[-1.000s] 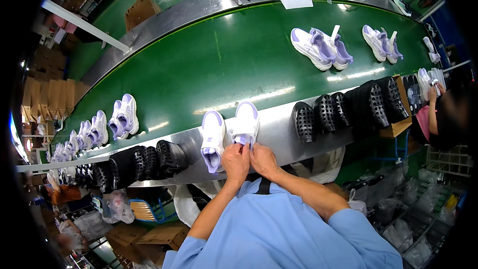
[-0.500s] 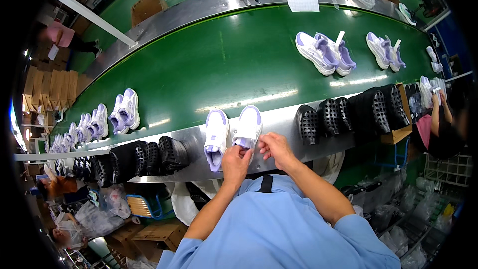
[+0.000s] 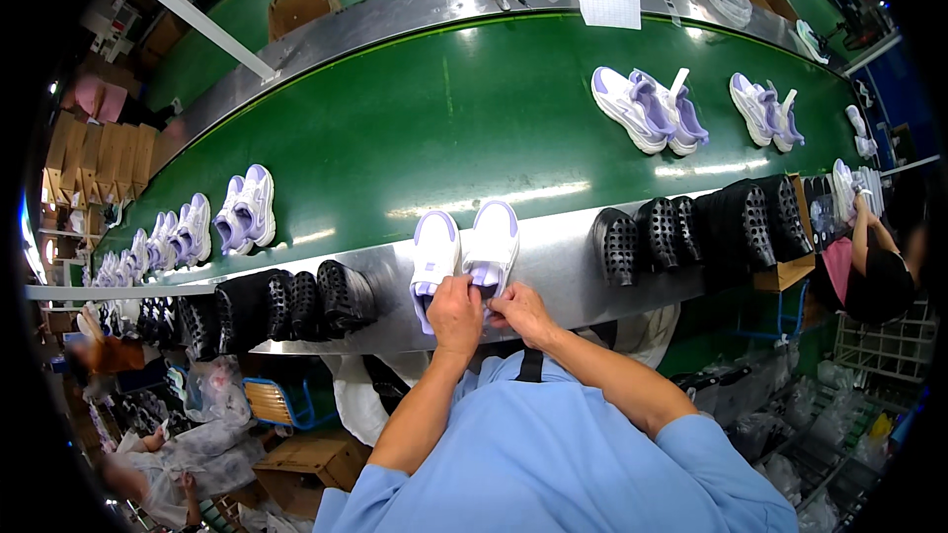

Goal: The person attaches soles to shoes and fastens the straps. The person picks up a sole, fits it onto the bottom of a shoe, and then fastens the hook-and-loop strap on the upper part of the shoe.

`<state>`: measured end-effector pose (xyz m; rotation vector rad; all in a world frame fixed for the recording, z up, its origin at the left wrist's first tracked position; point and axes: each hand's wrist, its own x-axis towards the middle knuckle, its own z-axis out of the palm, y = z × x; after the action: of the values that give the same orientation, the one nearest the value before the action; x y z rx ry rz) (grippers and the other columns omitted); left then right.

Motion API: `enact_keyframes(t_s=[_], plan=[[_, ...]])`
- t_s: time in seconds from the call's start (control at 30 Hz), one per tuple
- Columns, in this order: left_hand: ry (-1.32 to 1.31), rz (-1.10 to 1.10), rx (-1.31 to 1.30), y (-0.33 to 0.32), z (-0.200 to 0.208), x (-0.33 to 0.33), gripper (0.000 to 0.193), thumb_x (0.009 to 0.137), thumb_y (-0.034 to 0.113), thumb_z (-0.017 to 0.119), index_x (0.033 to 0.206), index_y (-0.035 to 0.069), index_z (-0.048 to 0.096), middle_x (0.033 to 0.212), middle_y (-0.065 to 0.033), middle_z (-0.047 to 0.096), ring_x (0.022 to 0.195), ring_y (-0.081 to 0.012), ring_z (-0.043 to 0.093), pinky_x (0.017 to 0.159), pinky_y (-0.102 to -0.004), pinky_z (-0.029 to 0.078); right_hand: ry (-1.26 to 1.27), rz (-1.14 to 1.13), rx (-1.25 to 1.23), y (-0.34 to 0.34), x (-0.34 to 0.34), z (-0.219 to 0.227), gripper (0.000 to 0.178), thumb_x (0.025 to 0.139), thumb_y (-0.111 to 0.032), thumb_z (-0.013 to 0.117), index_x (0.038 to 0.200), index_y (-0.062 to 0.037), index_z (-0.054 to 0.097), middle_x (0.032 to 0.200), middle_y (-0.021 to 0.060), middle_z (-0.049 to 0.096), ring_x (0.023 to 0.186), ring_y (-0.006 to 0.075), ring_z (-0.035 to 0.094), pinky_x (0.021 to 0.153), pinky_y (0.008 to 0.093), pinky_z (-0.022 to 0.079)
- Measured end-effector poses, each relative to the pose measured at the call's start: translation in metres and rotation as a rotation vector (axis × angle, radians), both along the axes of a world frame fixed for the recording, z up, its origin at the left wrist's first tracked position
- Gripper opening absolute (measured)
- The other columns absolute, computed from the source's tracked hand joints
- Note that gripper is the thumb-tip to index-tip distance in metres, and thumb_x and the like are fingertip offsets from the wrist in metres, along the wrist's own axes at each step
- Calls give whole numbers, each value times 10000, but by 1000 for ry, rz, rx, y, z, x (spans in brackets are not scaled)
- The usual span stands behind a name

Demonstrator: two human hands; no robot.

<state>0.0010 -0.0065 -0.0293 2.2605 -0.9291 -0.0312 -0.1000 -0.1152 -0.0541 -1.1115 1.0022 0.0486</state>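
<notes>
Our right hand (image 3: 523, 314), held apart half a second ago, has returned to the heel of the right shoe (image 3: 494, 232). Its fingers pinch the collar there; our left hand (image 3: 455, 316) bunches its fingers at the opening, probably to steady the shoe, though we cannot tell what they grip. We have this shoe beside the left shoe (image 3: 434, 242) on the tabletop (image 3: 558, 257), toes pointing away, presumably so the openings face us within easy reach.

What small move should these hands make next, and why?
Perhaps the right hand should gently widen the opening of the nearest pair's right shoe, since it and the left hand meet there, and the shoe rests sole-down on the metal ledge.
</notes>
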Motion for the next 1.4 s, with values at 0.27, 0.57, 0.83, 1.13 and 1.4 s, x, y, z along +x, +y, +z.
enact_keyframes(t_s=[0.27,0.57,0.83,1.13,1.4], plan=[[104,106,142,-10,24,-22,283,864,285,807,855,11,735,875,-134,715,897,-345,614,823,-471,472,66,30,-142,9,4,25,240,928,-181,721,851,-7,576,758,129,679,647,207,658,561,362,522],[304,128,101,-19,21,-25,276,907,304,746,843,36,749,855,-142,718,901,-358,605,843,-492,446,71,79,-242,7,-4,1,251,930,-211,720,854,-9,592,772,109,668,689,190,633,607,355,515],[202,94,96,-14,10,-23,263,897,255,739,791,14,735,818,-153,713,886,-377,596,824,-504,443,19,18,-164,8,-4,5,239,880,-179,746,837,-17,576,724,115,660,619,185,631,569,357,513],[219,111,86,-14,12,-14,290,872,272,775,820,-13,752,797,-160,726,788,-344,646,766,-462,499,-40,-37,141,-29,-15,21,182,953,-187,705,881,-28,654,775,44,652,682,132,626,533,294,491],[509,204,11,-15,20,-26,336,907,284,767,891,-52,752,765,-177,713,667,-267,660,664,-396,506,-34,82,134,-74,49,94,281,958,-275,721,841,-27,661,750,16,573,594,93,499,441,253,363]])
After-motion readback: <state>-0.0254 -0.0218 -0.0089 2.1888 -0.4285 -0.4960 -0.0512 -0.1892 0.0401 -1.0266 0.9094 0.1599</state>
